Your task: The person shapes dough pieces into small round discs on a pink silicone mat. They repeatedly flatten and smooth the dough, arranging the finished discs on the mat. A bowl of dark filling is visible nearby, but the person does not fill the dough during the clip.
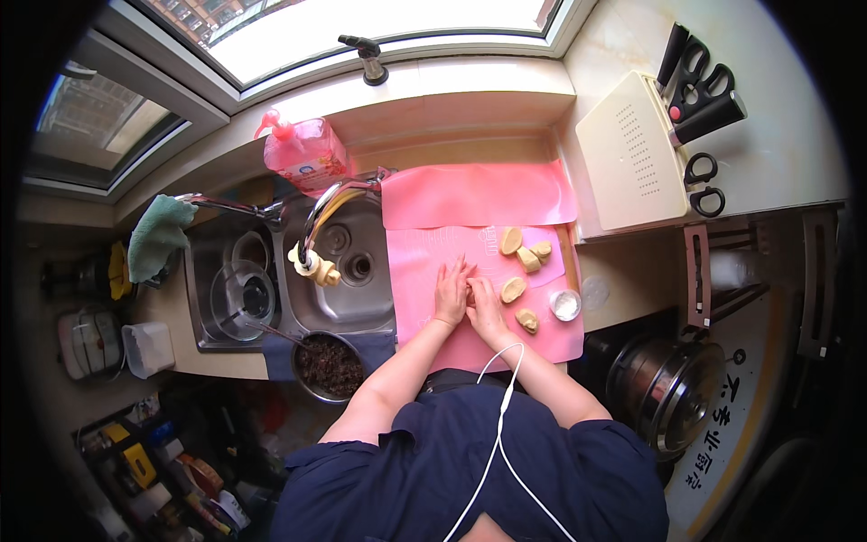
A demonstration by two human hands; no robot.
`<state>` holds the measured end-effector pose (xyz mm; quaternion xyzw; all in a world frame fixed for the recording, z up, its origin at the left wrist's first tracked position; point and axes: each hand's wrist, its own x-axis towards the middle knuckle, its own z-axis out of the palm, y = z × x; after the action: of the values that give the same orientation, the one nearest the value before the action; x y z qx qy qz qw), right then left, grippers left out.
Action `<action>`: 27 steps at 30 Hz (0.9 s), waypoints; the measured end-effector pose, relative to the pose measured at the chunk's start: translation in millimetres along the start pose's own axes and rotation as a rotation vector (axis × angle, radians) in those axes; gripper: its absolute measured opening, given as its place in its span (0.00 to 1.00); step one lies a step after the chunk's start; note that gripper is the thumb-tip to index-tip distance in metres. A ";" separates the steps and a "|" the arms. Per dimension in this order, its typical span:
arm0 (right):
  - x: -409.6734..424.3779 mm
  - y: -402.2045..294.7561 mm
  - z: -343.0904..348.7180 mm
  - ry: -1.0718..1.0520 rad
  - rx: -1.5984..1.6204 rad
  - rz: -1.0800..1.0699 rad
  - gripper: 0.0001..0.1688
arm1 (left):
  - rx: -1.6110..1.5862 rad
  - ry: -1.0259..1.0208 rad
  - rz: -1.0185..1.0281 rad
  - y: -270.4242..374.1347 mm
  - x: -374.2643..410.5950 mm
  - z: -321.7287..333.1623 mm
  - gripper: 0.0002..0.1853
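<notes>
My left hand [452,294] and my right hand [485,306] meet over a pink silicone mat [414,271]. The left fingers point away from me, and the right fingers bend in against the left hand. Whatever lies between them is mostly hidden; I cannot tell if they hold anything. To the right of my hands, one cut piece of pale dough [513,289] and a smaller dough lump [527,320] rest on the mat. Farther back, more dough pieces [511,241] lie by and on a lilac-pink sheet [554,264]. A small tub of white powder [565,305] stands at the right.
On the left is a steel double sink [318,298] with a curved faucet [322,210]. A metal bowl of dark crumbly filling [328,366] stands near my left forearm. A lidded pot [677,393] is on the right. Knives and scissors [704,183] sit in a holder [630,156].
</notes>
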<state>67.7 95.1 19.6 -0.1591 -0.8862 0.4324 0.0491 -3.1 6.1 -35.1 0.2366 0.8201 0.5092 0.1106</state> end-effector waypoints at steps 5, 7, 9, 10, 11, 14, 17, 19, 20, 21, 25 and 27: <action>23.4 24.2 8.6 -0.012 -0.081 0.107 0.14 | 0.221 -0.002 0.084 -0.1 5.6 8.0 0.27; 36.1 38.0 11.3 -0.065 -0.053 0.178 0.13 | 0.204 -0.130 0.078 6.3 22.5 -3.1 0.27; 38.5 33.8 12.8 -0.107 -0.128 0.154 0.14 | 0.054 -0.161 0.046 7.6 28.5 -10.7 0.27; 38.2 20.7 7.7 -0.125 -0.144 0.111 0.14 | -0.083 -0.127 0.016 1.2 28.6 -11.7 0.27; 37.3 12.3 4.1 -0.141 -0.159 0.069 0.15 | -0.220 -0.091 -0.013 -4.4 28.6 -11.1 0.27; 23.4 9.9 9.6 -0.180 -0.139 0.021 0.20 | -0.249 0.006 -0.144 -3.0 18.4 -10.6 0.27; 12.9 -0.9 5.6 -0.049 0.061 0.016 0.19 | 0.008 0.060 0.042 -2.6 7.7 -13.4 0.26; 9.9 2.8 7.0 0.023 0.054 0.040 0.18 | 0.060 0.065 0.094 -3.8 1.2 -13.7 0.25; 13.9 6.8 8.3 -0.039 0.018 0.071 0.16 | 0.077 0.065 0.067 -4.4 0.6 -12.2 0.25; 24.1 13.5 10.1 -0.095 -0.016 0.103 0.15 | 0.094 0.061 0.046 -5.5 2.9 -9.6 0.24; 46.4 15.7 17.5 -0.097 -0.048 0.122 0.10 | 0.062 0.108 -0.063 1.9 12.3 -11.4 0.24; 37.8 2.6 13.8 -0.102 -0.126 0.037 0.09 | -0.442 0.080 -0.383 7.7 13.2 -20.1 0.24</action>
<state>29.6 98.5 7.0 -0.1563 -0.9099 0.3840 -0.0143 -20.8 -0.2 -18.3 0.0273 0.7226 0.6543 0.2214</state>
